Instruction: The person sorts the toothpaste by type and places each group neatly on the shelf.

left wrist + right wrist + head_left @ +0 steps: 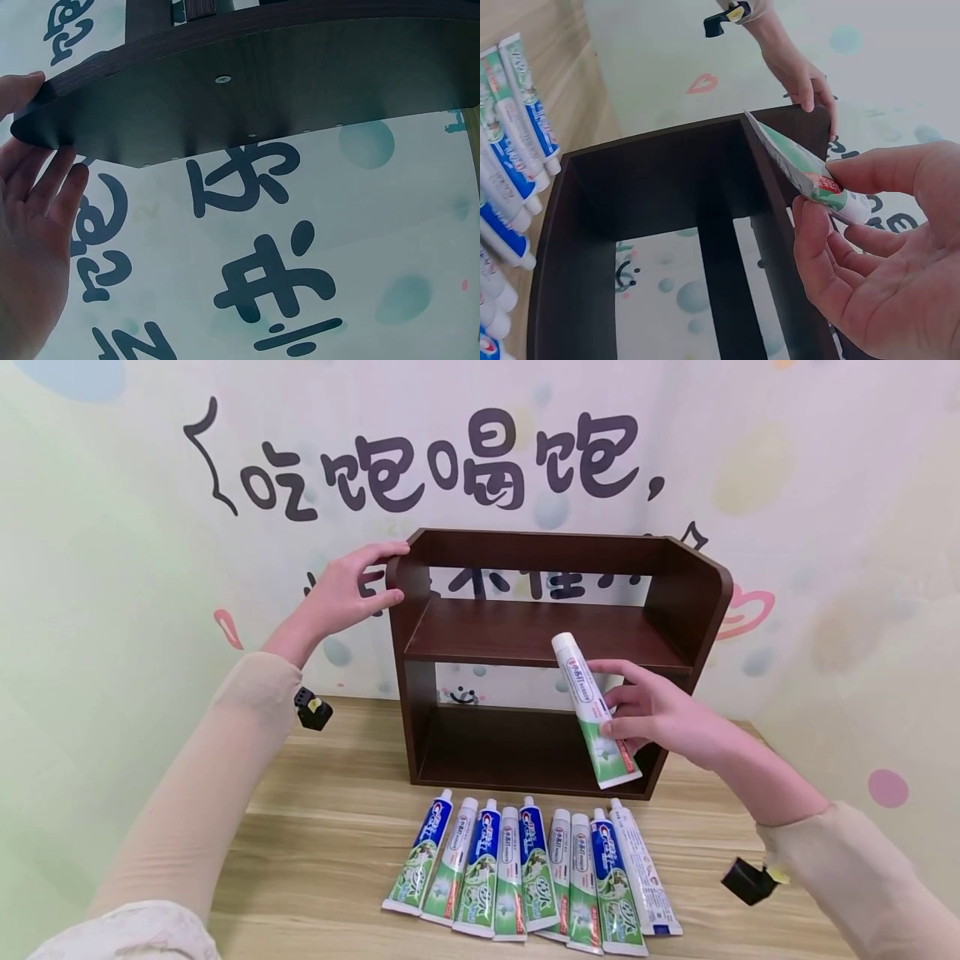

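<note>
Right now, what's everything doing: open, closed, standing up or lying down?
Held toothpaste tube: capped, tilted, cap end up
Nine toothpaste tubes: capped, lying on the table
Shelf: standing upright
Left hand: gripping the shelf's side
Right hand: holding the tilted tube

Looks like smooth wood with a soft sheen on the shelf (555, 631); like smooth, faintly glossy plastic on the toothpaste tubes (536, 864); streaky-grained wood on the table (315, 835); thin, matt cloth on the sleeves (213, 785).
</note>
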Demonstrator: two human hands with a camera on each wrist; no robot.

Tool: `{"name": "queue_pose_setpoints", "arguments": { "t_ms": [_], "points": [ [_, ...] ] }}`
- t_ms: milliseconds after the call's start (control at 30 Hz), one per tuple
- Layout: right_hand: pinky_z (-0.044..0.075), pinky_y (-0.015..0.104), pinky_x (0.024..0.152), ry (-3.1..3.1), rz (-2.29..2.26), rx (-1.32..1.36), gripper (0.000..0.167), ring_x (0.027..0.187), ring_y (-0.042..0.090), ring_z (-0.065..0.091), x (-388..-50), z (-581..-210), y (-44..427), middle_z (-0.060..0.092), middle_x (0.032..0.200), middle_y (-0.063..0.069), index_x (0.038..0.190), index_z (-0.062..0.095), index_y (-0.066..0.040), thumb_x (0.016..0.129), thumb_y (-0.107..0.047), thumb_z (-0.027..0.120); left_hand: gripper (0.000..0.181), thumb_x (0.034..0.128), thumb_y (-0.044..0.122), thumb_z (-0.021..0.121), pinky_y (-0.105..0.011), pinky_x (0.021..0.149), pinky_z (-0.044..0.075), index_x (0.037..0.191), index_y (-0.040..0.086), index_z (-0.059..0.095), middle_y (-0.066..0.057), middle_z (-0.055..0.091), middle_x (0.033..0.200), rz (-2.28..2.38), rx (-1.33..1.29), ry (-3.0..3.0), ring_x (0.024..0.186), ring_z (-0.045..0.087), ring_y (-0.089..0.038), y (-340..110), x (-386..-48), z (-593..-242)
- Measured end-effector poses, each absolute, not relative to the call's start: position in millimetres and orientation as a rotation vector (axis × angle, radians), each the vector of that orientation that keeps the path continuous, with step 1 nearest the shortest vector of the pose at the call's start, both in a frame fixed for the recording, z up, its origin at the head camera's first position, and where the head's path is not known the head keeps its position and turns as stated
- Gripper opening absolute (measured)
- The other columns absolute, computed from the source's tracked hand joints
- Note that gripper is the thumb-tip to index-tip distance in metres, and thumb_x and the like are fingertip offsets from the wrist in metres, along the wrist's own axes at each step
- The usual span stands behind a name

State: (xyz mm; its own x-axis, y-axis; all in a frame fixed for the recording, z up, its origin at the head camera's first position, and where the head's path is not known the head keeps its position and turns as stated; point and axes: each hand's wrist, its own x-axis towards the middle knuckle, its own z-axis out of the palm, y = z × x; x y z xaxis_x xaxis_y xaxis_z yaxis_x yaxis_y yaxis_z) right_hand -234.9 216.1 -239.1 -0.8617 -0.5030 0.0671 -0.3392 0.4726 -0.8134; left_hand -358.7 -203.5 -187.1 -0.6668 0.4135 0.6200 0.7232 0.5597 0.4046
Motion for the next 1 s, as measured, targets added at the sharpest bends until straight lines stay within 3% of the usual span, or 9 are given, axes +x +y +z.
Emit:
{"name": "queue_pose_setpoints", "arguments": {
  "t_ms": [1000],
  "points": [
    [0.06, 0.031, 0.083, 2.544, -1.482, -0.605, 0.07, 0.113, 0.028, 0.059, -284.6, -192.4, 152.7, 0.056, 0.131, 0.012, 0.151, 0.031, -0.029, 0.092, -0.013, 0.065, 0.057, 0.0895, 0.007, 0.07, -0.044, 0.113, 0.045, 0.143, 0.007, 0.05, -0.008, 0.048, 0.151, -0.949, -0.908, -2.327, 0.138, 0.048, -0.025, -202.6, -357.3, -189.7]
  ]
}}
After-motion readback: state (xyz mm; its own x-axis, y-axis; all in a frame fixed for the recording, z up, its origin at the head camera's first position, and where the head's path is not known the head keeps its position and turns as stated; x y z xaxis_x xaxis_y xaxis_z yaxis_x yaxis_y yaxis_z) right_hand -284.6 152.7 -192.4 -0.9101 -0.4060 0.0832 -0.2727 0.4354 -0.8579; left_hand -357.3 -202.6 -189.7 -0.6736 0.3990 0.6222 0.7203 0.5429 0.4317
